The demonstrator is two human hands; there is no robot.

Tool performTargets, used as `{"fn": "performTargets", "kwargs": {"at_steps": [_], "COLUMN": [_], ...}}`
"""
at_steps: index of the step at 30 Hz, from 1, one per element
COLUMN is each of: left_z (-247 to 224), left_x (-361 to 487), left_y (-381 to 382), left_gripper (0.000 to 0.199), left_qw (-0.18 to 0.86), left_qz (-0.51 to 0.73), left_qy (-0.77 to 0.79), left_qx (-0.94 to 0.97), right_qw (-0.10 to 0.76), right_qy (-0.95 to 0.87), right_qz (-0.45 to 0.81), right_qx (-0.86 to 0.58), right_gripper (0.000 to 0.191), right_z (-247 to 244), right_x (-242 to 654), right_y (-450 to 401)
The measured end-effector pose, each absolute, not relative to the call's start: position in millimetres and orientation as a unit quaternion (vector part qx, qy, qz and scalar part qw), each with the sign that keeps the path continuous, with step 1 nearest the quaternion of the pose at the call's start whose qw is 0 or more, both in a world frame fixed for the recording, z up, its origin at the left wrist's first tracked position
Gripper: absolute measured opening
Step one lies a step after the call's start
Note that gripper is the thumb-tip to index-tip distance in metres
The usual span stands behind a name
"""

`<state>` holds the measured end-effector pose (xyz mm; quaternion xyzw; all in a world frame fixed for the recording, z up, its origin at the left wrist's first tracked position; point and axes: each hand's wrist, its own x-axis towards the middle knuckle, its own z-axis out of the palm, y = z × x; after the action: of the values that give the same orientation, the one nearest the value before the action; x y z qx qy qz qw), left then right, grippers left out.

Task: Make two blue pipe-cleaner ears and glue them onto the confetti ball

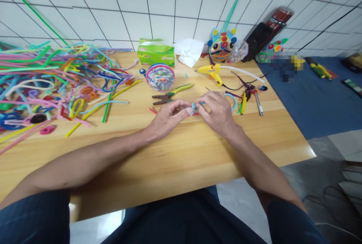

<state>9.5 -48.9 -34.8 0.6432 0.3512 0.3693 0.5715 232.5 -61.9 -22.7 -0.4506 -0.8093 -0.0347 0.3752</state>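
Note:
A light blue pipe cleaner (193, 107), coiled at one end, is pinched between the fingertips of both hands above the wooden table. My left hand (173, 116) grips the coil from the left with thumb and forefinger. From the right, the closed fingers of my right hand (217, 112) hold the same piece, partly hiding it. A blue curved length shows beyond the right hand, perhaps its tail. Pliers with green and yellow handles (172, 94) lie just behind my left hand. A red strip (153, 110) sticks out beside the left fingers.
Many coloured pipe cleaners (48, 66) cover the table's left side. Behind my hands are a clear decorated bowl (160, 78), a green tissue pack (156, 54) and a yellow glue gun (214, 74). A colourful animal-head craft (222, 49) leans near the tiled wall. A pen (258, 103) lies right.

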Motion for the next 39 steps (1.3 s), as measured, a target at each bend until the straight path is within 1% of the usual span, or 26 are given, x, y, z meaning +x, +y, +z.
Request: {"fn": "performTargets", "kwargs": {"at_steps": [3, 9, 11, 13, 15, 17, 19, 21, 22, 24, 25, 26, 27, 28, 29, 30, 31, 32, 34, 36, 38, 39], "left_z": [-34, -38, -39, -38, -35, -30, -26, -24, -24, -25, -26, -28, -30, -32, -34, -36, -38, -40, -43, -44, -43, -42], "left_x": [12, 13, 14, 15, 14, 13, 11, 10, 10, 10, 10, 10, 10, 10, 10, 10, 10, 10, 11, 12, 12, 12], "left_y": [-47, -41, -40, -40, -40, -40, -39, -39, -40, -40, -41, -41, -41, -41, -41, -41, -40, -39, -37, -36, -37, -37], "left_gripper": [0.039, 0.038, 0.036, 0.033, 0.031, 0.031, 0.031, 0.031, 0.031, 0.031, 0.031, 0.032, 0.033, 0.034, 0.034, 0.033, 0.032, 0.030, 0.026, 0.024, 0.023, 0.024], "left_qw": [0.582, 0.649, 0.686, 0.726, 0.765, 0.797, 0.816, 0.827, 0.833, 0.846, 0.852, 0.858, 0.862, 0.865, 0.868, 0.869, 0.870, 0.872, 0.873, 0.871, 0.866, 0.864], "left_qz": [0.364, 0.319, 0.317, 0.321, 0.319, 0.307, 0.297, 0.293, 0.291, 0.283, 0.279, 0.276, 0.274, 0.274, 0.275, 0.276, 0.277, 0.274, 0.268, 0.272, 0.282, 0.285], "left_qy": [0.353, 0.363, 0.360, 0.359, 0.356, 0.346, 0.333, 0.319, 0.311, 0.296, 0.288, 0.280, 0.272, 0.264, 0.258, 0.253, 0.251, 0.250, 0.255, 0.266, 0.280, 0.286], "left_qx": [0.636, 0.588, 0.547, 0.491, 0.432, 0.389, 0.367, 0.358, 0.353, 0.343, 0.337, 0.332, 0.328, 0.326, 0.324, 0.322, 0.321, 0.320, 0.318, 0.311, 0.302, 0.300], "right_qw": [0.348, 0.347, 0.376, 0.426, 0.479, 0.504, 0.505, 0.471, 0.432, 0.299, 0.219, 0.157, 0.124, 0.131, 0.182, 0.263, 0.328, 0.344, 0.339, 0.317, 0.266, 0.233], "right_qy": [-0.828, -0.836, -0.819, -0.781, -0.746, -0.730, -0.719, -0.710, -0.705, -0.683, -0.670, -0.663, -0.666, -0.674, -0.676, -0.655, -0.614, -0.588, -0.583, -0.596, -0.615, -0.621], "right_qz": [-0.032, -0.063, -0.069, -0.077, -0.078, -0.051, 0.027, 0.195, 0.309, 0.537, 0.617, 0.656, 0.651, 0.602, 0.503, 0.362, 0.240, 0.187, 0.171, 0.114, 0.036, 0.019], "right_qx": [-0.438, -0.420, -0.429, -0.451, -0.457, -0.458, -0.476, -0.486, -0.471, -0.395, -0.350, -0.326, -0.344, -0.408, -0.507, -0.608, -0.677, -0.708, -0.719, -0.729, -0.742, -0.748], "right_gripper": [0.017, 0.016, 0.010, 0.011, 0.018, 0.031, 0.041, 0.049, 0.052, 0.057, 0.059, 0.059, 0.057, 0.052, 0.046, 0.041, 0.035, 0.030, 0.031, 0.036, 0.044, 0.047], "right_z": [-25, -23, -19, -12, -5, 2, 9, 16, 20, 27, 29, 29, 27, 23, 18, 12, 6, 0, -11, -18, -25, -29], "right_x": [225, 223, 228, 234, 239, 239, 235, 233, 234, 243, 250, 257, 264, 270, 276, 281, 285, 290, 300, 309, 315, 316], "right_y": [-66, -65, -70, -79, -89, -96, -97, -93, -90, -83, -79, -75, -70, -64, -58, -51, -43, -35, -17, 3, 26, 37]}}
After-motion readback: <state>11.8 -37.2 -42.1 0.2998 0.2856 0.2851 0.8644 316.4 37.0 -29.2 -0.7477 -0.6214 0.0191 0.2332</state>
